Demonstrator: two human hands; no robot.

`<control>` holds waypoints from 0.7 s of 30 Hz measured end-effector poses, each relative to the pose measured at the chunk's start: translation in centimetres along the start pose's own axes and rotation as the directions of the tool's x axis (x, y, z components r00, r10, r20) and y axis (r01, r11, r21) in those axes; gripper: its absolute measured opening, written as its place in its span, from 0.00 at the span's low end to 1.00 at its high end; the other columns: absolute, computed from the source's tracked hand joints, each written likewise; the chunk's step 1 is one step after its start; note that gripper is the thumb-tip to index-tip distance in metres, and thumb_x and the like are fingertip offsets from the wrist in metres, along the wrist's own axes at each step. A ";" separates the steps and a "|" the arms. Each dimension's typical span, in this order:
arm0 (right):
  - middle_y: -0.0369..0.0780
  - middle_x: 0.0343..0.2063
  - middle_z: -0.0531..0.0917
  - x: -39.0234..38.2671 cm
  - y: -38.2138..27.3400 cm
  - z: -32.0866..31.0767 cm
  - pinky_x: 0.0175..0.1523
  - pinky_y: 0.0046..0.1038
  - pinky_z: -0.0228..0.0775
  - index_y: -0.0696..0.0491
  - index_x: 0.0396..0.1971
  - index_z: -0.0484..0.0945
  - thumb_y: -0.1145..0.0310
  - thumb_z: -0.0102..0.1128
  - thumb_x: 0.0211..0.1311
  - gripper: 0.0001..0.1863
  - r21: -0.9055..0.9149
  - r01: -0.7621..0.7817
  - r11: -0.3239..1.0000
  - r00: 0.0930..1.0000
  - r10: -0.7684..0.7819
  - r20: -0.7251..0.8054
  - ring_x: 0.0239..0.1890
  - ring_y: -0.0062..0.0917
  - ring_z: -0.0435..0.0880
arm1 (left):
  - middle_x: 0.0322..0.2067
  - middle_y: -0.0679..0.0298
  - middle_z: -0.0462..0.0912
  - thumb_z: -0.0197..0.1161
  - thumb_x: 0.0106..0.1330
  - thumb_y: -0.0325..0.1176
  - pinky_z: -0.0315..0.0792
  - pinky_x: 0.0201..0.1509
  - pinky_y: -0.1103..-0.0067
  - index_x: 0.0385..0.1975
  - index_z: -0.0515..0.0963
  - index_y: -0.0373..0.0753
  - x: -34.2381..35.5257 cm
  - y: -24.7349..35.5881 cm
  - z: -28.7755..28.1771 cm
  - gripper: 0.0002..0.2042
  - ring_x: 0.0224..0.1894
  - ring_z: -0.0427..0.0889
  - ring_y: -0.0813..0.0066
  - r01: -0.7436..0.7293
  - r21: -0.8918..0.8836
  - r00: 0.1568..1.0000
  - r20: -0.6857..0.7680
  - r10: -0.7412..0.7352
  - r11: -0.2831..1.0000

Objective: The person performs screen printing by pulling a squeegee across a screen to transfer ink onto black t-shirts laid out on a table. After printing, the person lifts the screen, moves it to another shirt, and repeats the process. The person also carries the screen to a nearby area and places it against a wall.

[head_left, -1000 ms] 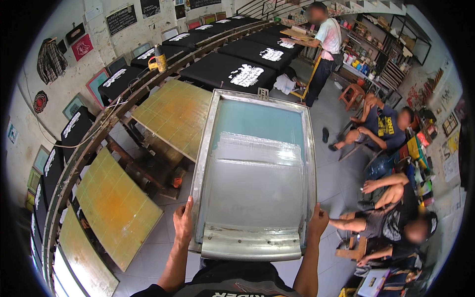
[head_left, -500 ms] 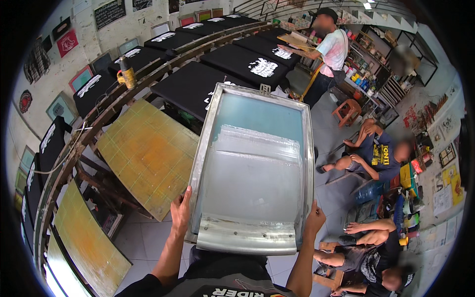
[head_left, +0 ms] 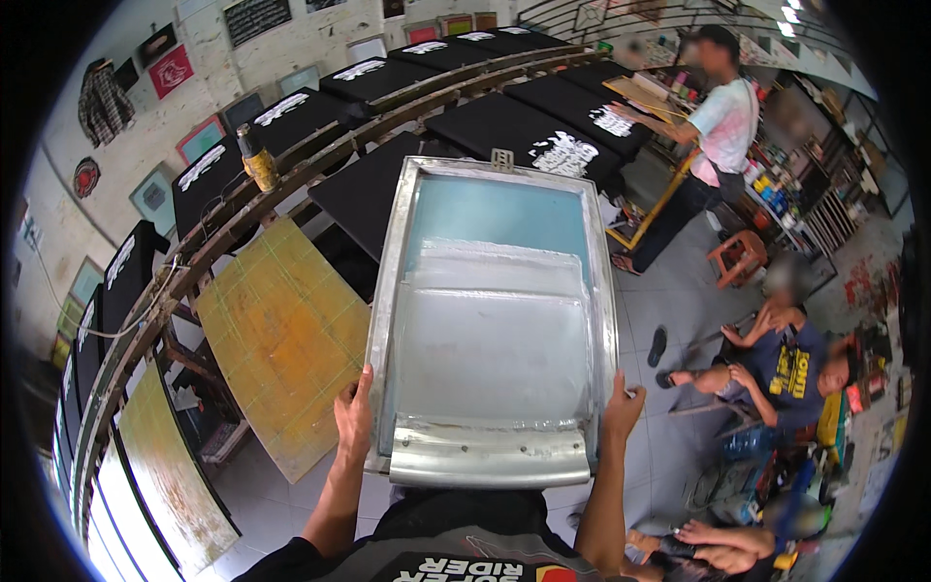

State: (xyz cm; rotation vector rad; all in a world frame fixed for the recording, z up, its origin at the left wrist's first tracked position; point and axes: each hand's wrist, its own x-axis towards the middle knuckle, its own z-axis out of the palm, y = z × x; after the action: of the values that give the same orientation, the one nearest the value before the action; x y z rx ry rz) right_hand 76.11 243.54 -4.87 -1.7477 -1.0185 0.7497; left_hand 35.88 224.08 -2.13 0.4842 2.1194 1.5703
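Note:
I carry a screen printing frame [head_left: 384, 301] in front of my body, its far end pointing away from me. Its mesh is blue-green [head_left: 504, 209] at the far end and coated with whitish-grey ink [head_left: 490, 349] over the rest. A wide metal squeegee [head_left: 490, 460] lies across the near end, inside the frame. My left hand [head_left: 353, 412] grips the left rail near its lower part, thumb on top. On the opposite rail my right hand [head_left: 622, 407] is closed, its fingers partly hidden behind the edge.
A curved rail table holds black shirts [head_left: 533, 126] with white prints. Bare yellowish boards [head_left: 286, 339] stand at left; a yellow heat gun [head_left: 256, 160] sits on the rail. At far right a person [head_left: 725, 126] handles another frame; people sit at right near an orange stool [head_left: 737, 257].
My view has turned left, so the tables and people sit further right in the picture. The frame stays in both hands, slightly shifted. The squeegee has not moved on it.

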 end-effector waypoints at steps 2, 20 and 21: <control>0.40 0.32 0.82 4.4 -2.2 3.3 0.41 0.28 0.70 0.61 0.48 0.78 0.49 0.68 0.74 0.26 0.006 0.022 1.000 0.993 -0.023 0.118 0.34 0.22 0.75 | 0.21 0.68 0.60 0.66 0.73 0.62 0.57 0.32 0.70 0.18 0.65 0.34 0.6 0.9 2.4 0.35 0.28 0.59 0.76 0.067 -0.007 0.995 -0.073 -0.067 0.998; 0.49 0.50 0.86 25.8 -11.8 30.1 0.55 0.36 0.72 0.62 0.58 0.82 0.40 0.63 0.74 0.36 0.011 0.390 0.921 0.661 -0.288 0.693 0.44 0.35 0.80 | 0.21 0.74 0.61 0.70 0.71 0.60 0.53 0.29 0.73 0.18 0.68 0.39 4.0 1.9 14.5 0.31 0.27 0.57 0.82 0.320 -0.257 0.769 -0.492 -0.408 0.912; 0.50 0.50 0.87 25.7 -12.4 31.6 0.55 0.35 0.72 0.62 0.58 0.83 0.40 0.63 0.73 0.36 0.068 0.422 0.904 0.632 -0.347 0.693 0.44 0.35 0.80 | 0.20 0.74 0.61 0.70 0.71 0.59 0.52 0.29 0.74 0.18 0.69 0.39 4.5 2.0 14.7 0.31 0.26 0.57 0.82 0.318 -0.245 0.762 -0.509 -0.401 0.916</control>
State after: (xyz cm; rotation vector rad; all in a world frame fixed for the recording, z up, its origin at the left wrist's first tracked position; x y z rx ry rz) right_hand 58.05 282.10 -6.03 -1.2336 -1.9069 1.1160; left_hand 40.27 238.72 -4.51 -0.4787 2.2802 1.7463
